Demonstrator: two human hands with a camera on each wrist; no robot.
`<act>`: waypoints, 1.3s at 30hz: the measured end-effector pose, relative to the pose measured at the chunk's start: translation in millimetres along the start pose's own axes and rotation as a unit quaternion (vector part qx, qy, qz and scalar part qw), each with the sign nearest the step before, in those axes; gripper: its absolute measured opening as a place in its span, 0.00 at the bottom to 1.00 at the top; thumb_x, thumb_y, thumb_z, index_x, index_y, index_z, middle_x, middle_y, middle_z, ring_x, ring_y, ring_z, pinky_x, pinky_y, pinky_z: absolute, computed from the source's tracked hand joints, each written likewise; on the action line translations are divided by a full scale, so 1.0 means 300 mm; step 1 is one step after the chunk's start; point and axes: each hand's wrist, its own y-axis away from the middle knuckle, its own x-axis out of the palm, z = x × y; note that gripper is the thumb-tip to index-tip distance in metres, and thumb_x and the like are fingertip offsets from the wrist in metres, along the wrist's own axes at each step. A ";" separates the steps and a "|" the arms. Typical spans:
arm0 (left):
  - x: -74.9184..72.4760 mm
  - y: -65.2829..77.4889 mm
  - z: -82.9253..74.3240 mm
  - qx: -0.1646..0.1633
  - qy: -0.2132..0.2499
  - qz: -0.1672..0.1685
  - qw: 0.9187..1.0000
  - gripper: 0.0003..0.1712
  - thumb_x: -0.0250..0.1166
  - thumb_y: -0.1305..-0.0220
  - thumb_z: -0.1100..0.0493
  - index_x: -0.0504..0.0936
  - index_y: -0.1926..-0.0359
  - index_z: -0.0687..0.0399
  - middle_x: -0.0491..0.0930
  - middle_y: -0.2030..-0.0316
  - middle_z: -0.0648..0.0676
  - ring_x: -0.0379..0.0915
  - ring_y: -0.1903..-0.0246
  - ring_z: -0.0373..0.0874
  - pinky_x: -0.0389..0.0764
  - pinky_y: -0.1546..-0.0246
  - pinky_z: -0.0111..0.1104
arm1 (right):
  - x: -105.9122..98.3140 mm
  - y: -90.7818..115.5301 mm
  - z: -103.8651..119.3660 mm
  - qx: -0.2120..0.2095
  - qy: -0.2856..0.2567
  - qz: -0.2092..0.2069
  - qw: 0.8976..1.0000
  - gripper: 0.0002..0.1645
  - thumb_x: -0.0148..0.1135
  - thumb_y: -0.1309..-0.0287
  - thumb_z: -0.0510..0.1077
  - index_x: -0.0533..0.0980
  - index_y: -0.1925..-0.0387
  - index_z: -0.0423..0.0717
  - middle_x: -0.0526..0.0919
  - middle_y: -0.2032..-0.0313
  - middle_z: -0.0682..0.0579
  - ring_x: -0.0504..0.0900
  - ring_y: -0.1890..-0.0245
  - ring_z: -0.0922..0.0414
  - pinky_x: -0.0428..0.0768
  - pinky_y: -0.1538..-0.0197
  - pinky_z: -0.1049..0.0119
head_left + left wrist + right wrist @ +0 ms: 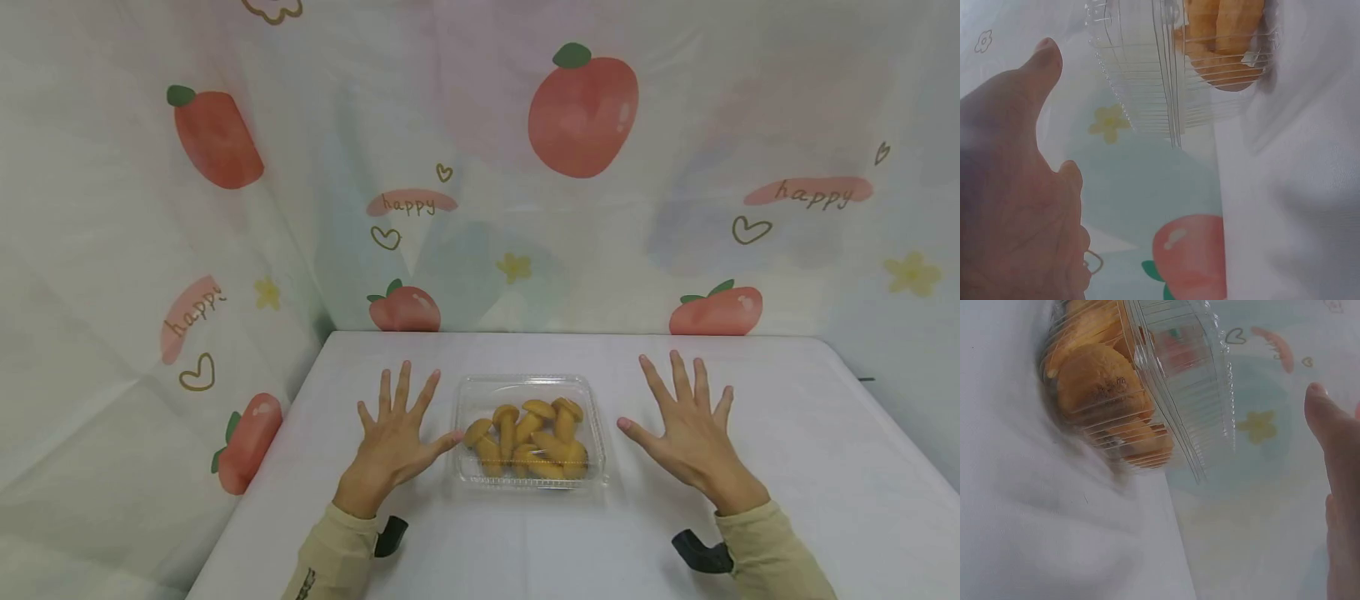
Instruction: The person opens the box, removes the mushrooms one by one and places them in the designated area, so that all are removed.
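Note:
A clear plastic clamshell box (528, 387) stands on the table with its lid down. Inside lie several yellow-brown mushroom-shaped pieces (507, 437), with rounded caps and thick stems. To the left of the box my left hand (393, 446) is spread over the table, palm down, its thumb tip overlapping the box's left edge in the head view. My right hand (690, 437) is spread likewise on the other side, its thumb a little apart from the box. Neither hand holds anything. Both wrist views show the ribbed side of the box beyond the thumb.
A white cloth covers the table (525, 542). Behind it and along the left hangs a pale curtain (480, 108) printed with red fruit, hearts and flowers. A black strap piece shows by the left wrist (391, 537) and another by the right wrist (702, 553).

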 end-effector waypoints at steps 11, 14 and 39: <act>-0.010 0.006 0.006 -0.003 0.013 0.007 1.000 0.58 0.56 0.40 0.21 0.37 0.19 0.28 0.27 0.18 0.54 0.19 0.20 0.63 0.37 0.33 0.78 | 0.012 0.007 0.013 0.003 -0.022 0.030 0.999 0.60 0.58 0.39 0.72 0.40 0.18 0.57 0.39 0.21 0.30 0.30 0.21 0.29 0.32 0.35 0.16; -0.009 0.006 0.009 0.003 0.024 0.018 1.000 0.58 0.56 0.40 0.22 0.37 0.19 0.29 0.27 0.18 0.54 0.18 0.20 0.63 0.37 0.33 0.78 | 0.018 0.009 0.018 0.005 -0.035 0.045 0.998 0.60 0.58 0.39 0.71 0.40 0.18 0.57 0.39 0.21 0.30 0.30 0.21 0.29 0.31 0.34 0.17; 0.065 -0.011 0.026 0.096 0.186 0.167 0.964 0.81 0.83 0.57 0.41 0.31 0.18 0.44 0.33 0.18 0.56 0.23 0.20 0.67 0.44 0.27 0.70 | 0.104 0.046 0.055 -0.055 -0.197 0.171 0.964 0.81 0.81 0.60 0.59 0.35 0.19 0.49 0.45 0.22 0.28 0.42 0.25 0.22 0.54 0.38 0.17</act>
